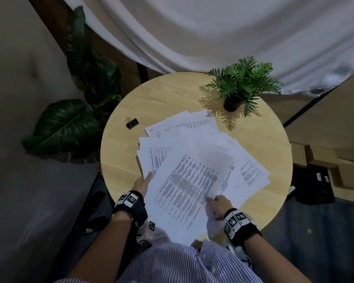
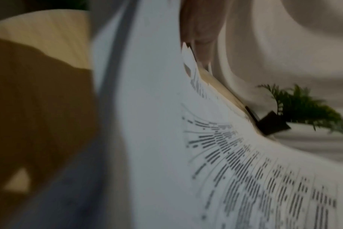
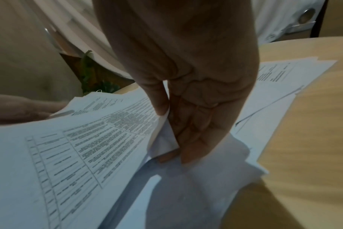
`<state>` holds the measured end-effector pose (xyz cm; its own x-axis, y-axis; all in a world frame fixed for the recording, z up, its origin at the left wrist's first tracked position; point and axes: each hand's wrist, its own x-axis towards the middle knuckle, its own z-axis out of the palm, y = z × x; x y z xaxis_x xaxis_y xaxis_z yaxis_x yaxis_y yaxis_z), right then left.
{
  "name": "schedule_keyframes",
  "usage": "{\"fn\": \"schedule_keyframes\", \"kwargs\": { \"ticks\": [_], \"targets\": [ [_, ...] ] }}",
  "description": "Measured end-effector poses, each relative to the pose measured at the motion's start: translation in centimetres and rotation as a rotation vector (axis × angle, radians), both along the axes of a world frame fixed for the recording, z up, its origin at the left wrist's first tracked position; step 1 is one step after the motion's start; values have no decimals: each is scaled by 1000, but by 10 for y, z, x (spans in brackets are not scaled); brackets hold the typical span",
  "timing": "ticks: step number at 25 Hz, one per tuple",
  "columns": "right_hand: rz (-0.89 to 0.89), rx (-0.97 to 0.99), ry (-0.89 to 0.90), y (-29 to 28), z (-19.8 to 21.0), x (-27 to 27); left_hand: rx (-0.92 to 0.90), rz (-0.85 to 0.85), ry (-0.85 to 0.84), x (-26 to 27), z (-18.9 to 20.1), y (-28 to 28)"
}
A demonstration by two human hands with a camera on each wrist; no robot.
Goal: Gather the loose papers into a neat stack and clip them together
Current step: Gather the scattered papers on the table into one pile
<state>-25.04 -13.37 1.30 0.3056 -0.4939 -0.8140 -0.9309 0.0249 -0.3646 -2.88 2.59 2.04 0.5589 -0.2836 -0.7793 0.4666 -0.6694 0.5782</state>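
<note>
Low in the frame, the left hand (image 1: 143,183) and right hand (image 1: 217,205) are pinching opposite edges of the fanned papers (image 1: 194,160). Judged light, limp and slippery, these are best gripped at the edges. Upper left, the binder clip (image 1: 132,123) is lying apart; upper right, the potted plant (image 1: 241,84) is crowding the far sheets on the table (image 1: 164,94).

Both forearms reach forward, each wrist strapped with a black band. The left hand (image 1: 142,183) grips the papers' (image 1: 184,180) left edge; the right hand (image 1: 218,207) pinches their right edge, thumb on top.
</note>
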Motion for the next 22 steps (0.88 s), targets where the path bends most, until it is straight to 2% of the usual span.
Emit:
{"fn": "schedule_keyframes", "kwargs": {
  "ticks": [3,7,9,11,13,15,17,19,20,22],
  "targets": [
    [-90,-188,-62,-15,7,-8,-41,-22,-81,2,-8,4],
    [-265,-472,-233,-44,18,-15,-43,-64,-110,11,-11,17],
    [-252,-459,-245,-42,22,-4,-86,-39,-81,14,-13,21],
    [-118,-321,-228,-28,18,19,-99,-33,-74,12,-14,23],
    [2,-230,-260,-10,9,37,-72,-53,-136,6,-17,22],
    [-156,-337,-259,-11,8,40,-43,-45,-247,4,-17,25],
    [-379,-465,-41,-32,11,22,-19,-5,-290,10,-20,35],
    [-464,-447,153,-54,13,2,-18,23,-257,19,-24,47],
    [-484,-399,150,-63,5,-3,-26,26,-230,22,-27,50],
    [-496,-260,37,-65,0,3,-35,7,-180,19,-28,50]
  ]
}}
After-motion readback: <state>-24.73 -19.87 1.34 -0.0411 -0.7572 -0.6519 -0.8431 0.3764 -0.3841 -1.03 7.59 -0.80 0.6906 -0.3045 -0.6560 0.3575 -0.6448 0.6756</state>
